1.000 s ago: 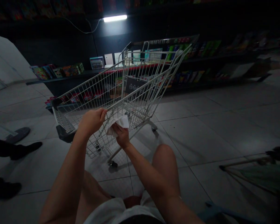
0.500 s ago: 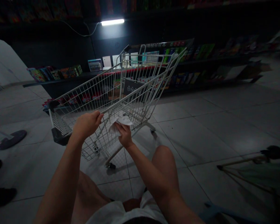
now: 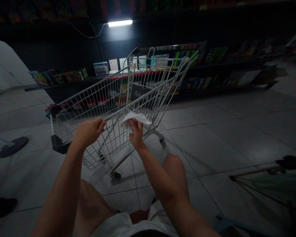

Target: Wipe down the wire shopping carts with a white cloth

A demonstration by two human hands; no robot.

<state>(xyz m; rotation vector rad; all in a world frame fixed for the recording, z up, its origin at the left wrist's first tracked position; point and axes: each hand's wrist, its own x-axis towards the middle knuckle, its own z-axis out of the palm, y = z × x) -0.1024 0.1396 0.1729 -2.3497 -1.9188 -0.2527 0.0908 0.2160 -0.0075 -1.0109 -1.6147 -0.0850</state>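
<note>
A metal wire shopping cart (image 3: 160,86) stands on the tiled floor in front of me. My left hand (image 3: 88,131) is closed round the top rail of its near side, towards the left end. In my right hand (image 3: 136,131) is a crumpled white cloth (image 3: 138,118), held against or just in front of the wire mesh of that same side; whether it touches the wires I cannot tell. The fingertips of my right hand are partly covered by the cloth. A dark sign panel (image 3: 140,93) with white markings shows through the cart's wires.
Dark shelves with boxed goods (image 3: 101,68) run behind the cart, under a lit tube lamp (image 3: 120,23). To the left are a round post base (image 3: 13,146) and a dark shoe (image 3: 2,204). A folding frame with greenish fabric (image 3: 273,184) stands at right.
My right hand and the white cloth have moved up and slightly right along the cart's side. My left hand has shifted a little left with the rail, and the cart has tilted or shifted slightly.
</note>
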